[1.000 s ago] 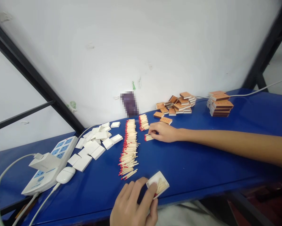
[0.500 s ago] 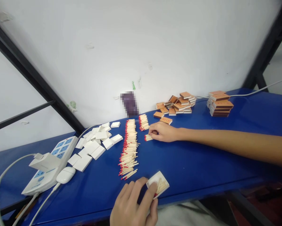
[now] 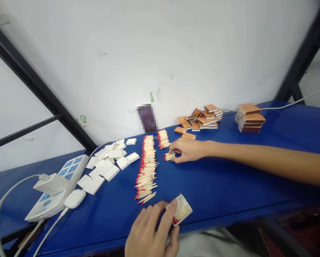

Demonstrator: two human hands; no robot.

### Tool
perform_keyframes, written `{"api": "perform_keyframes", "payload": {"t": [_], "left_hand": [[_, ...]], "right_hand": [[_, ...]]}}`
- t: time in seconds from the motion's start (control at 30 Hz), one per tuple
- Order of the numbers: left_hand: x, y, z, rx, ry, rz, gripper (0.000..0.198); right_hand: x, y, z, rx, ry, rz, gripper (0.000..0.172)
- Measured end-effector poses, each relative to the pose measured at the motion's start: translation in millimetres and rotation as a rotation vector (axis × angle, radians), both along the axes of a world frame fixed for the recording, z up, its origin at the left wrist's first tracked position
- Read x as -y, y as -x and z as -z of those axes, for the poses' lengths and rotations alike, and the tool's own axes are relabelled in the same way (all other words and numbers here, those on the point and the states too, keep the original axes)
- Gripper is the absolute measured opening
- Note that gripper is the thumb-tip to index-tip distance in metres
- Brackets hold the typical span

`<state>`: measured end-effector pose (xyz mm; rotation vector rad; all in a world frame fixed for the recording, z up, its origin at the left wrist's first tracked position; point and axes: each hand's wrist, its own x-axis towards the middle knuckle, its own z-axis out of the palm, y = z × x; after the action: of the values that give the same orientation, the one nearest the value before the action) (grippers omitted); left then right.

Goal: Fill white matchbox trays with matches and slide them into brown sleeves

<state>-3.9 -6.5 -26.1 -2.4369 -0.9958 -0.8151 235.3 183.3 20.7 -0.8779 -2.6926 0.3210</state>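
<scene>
Head view, landmark: long match row (image 3: 147, 164) on the blue tabletop (image 3: 216, 185). Left hand (image 3: 151, 232), just off the row's near end: forefinger and thumb pinch a white tray (image 3: 181, 201), their gap only as wide as the tray's edge; tray sits right of the row's near end, tilted, with loose matches (image 3: 183, 213) inside, some red heads showing. Right hand (image 3: 188, 150), right of the row's far half: thumb and forefinger slightly parted about a small match bundle (image 3: 169, 157), red heads toward the row; firmness of grip cannot be told. Short match row (image 3: 163, 139) lies just right of the row's far end. Orange matchboxes (image 3: 202, 121) are heaped farther right; a matchbox stack (image 3: 250, 119) stands well right. White trays pile (image 3: 107, 164) and power strip (image 3: 81, 162) lie left of the row.
</scene>
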Motion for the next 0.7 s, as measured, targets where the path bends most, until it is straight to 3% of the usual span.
{"api": "perform_keyframes", "payload": {"t": [0.5, 0.7], "left_hand": [[2.4, 1.6, 3.0, -0.011, 0.034, -0.004, 0.036], [1.2, 1.8, 2.8, -0.043, 0.068, -0.009, 0.037]], "right_hand": [[-2.8, -1.2, -4.1, -0.013, 0.087, -0.025, 0.022], [-0.4, 1.4, -8.9, 0.024, -0.009, -0.066, 0.015]]}}
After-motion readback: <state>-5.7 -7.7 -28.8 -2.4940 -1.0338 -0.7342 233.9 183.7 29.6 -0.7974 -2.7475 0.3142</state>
